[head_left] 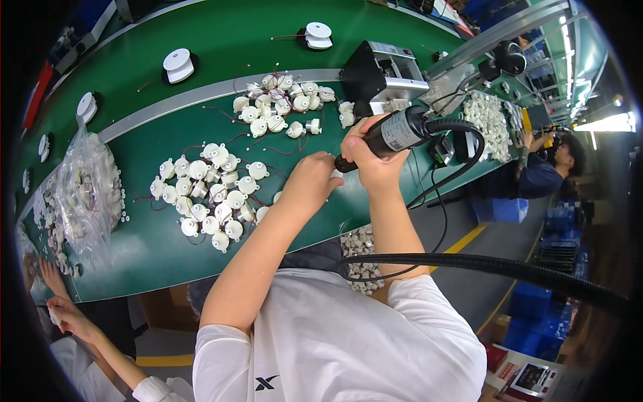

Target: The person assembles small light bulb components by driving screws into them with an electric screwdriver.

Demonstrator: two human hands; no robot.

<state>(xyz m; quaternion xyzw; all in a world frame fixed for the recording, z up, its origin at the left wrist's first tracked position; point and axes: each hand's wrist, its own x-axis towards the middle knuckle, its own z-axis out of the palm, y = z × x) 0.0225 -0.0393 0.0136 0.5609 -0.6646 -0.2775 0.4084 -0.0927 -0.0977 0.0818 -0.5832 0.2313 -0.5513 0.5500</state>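
Note:
My right hand [376,161] is wrapped around a black electric screwdriver [396,132] with a pale label and a thick coiled cable. The tool lies aslant, its dark tip pointing left toward my left hand [309,182]. That hand is closed at the tip, fingers bent; a bit of something white shows there, mostly hidden. Left of it on the green table lies a pile of small white round motors [218,194] with thin red and dark wires. Beyond my hands is a second motor pile [276,104].
A black-and-silver machine [382,74] stands behind the screwdriver. White spool-shaped parts [178,65] sit on the green conveyor [234,40] past a metal rail. At left is a clear plastic bag [87,187] of parts, near another person's hands [70,318]. A cable [482,268] crosses my right arm.

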